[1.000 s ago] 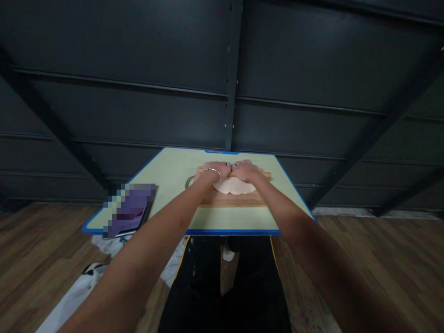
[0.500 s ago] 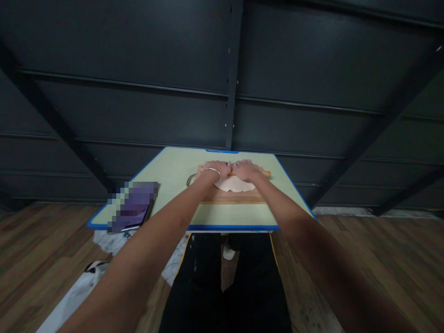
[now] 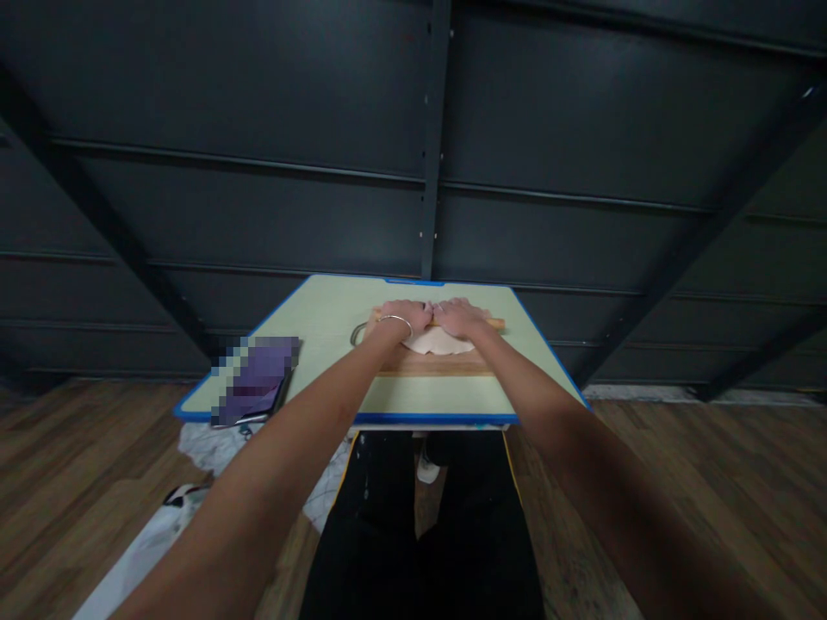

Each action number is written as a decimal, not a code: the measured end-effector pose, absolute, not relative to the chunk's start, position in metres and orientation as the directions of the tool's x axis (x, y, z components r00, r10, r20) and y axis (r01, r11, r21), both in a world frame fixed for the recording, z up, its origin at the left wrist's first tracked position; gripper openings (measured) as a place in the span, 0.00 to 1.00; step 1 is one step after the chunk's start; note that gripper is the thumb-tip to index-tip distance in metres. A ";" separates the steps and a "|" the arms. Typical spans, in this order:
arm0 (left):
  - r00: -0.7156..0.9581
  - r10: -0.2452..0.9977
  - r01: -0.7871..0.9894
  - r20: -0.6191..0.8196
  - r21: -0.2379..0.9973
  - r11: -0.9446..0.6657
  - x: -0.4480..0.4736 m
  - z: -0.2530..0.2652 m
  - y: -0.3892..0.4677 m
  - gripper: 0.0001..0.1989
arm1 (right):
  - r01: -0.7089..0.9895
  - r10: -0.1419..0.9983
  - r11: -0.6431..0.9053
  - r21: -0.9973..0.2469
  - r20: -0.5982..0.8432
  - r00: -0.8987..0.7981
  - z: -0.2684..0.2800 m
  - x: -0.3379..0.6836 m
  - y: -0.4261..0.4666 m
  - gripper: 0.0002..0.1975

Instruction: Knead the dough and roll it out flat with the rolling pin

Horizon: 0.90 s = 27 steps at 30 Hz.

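A person's two hands, left hand point(image 3: 408, 313) and right hand point(image 3: 457, 318), clamp together on one pin point(image 3: 496, 324), its long axis left-to-right, across one dough sheet point(image 3: 438, 342) atop one board point(image 3: 432, 366).

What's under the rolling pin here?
Under the rolling pin lies a pale, dough-like sheet, itself on a wooden board. The left hand and right hand cover most of the pin, hiding the sheet directly beneath them.

A dark panelled wall point(image 3: 290, 77) with metal beams point(image 3: 438, 95) rose behind the pale, blue-edged surface point(image 3: 419, 398); brown plank floor point(image 3: 711, 482) spread to both sides.
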<state>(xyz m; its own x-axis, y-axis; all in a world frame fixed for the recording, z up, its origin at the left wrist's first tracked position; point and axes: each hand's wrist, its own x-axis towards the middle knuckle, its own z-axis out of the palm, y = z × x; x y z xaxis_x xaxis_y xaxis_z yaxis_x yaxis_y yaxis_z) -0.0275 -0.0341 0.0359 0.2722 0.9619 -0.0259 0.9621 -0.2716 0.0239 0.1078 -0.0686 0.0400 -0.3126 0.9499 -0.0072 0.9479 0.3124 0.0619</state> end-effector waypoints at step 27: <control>0.271 0.962 0.963 0.038 -0.010 -0.271 -0.029 0.036 -0.064 0.33 | 0.956 0.953 0.294 -0.009 0.081 -0.292 0.021 0.111 -0.065 0.24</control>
<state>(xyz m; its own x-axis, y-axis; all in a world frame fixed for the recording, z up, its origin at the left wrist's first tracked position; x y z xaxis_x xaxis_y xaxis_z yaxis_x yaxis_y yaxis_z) -0.0291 -0.0638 0.0363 0.2710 0.9618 0.0385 0.9626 -0.2708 -0.0099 0.1108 -0.0647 0.0210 -0.2922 0.9529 0.0810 0.9558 0.2938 -0.0087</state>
